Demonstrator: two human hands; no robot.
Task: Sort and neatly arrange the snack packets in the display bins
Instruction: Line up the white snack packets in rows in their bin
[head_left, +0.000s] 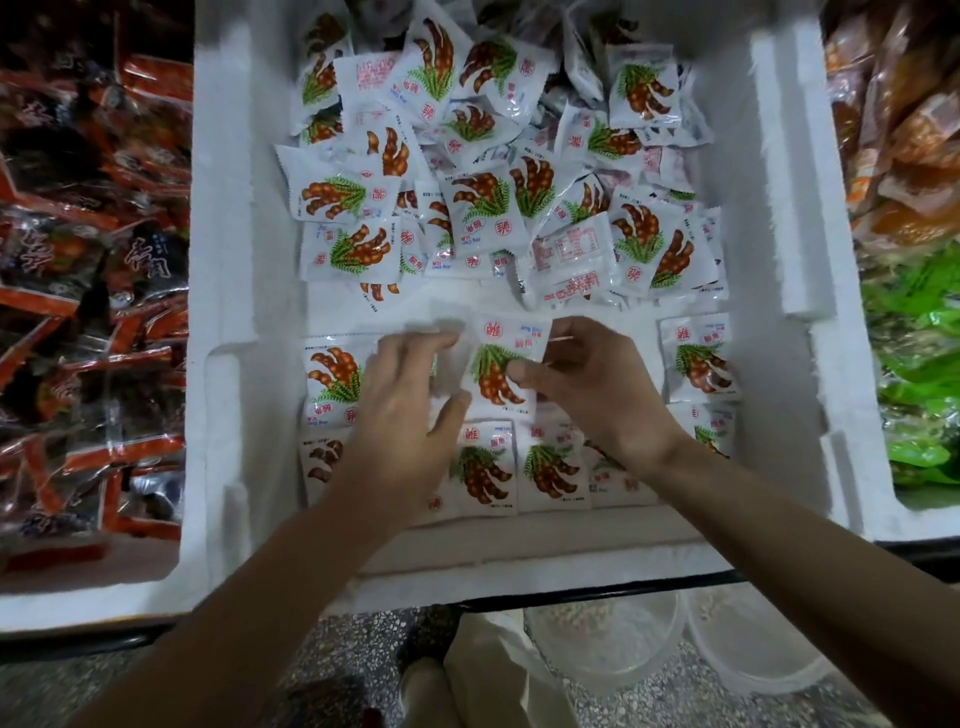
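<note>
A white foam bin (234, 312) holds several white snack packets printed with brown pods and green leaves. A loose pile (498, 171) fills its far half. Near the front, packets lie in flat rows (485, 467). My right hand (587, 384) pinches one packet (501, 364) by its right edge, above the rows. My left hand (400, 395) hovers just left of that packet, fingers spread and blurred by motion, holding nothing that I can see.
A bin of red and black packets (88, 260) stands on the left. On the right are orange packets (904, 130) and green packets (919, 389). Below the bin's front edge sit translucent plastic tubs (675, 639) on a speckled floor.
</note>
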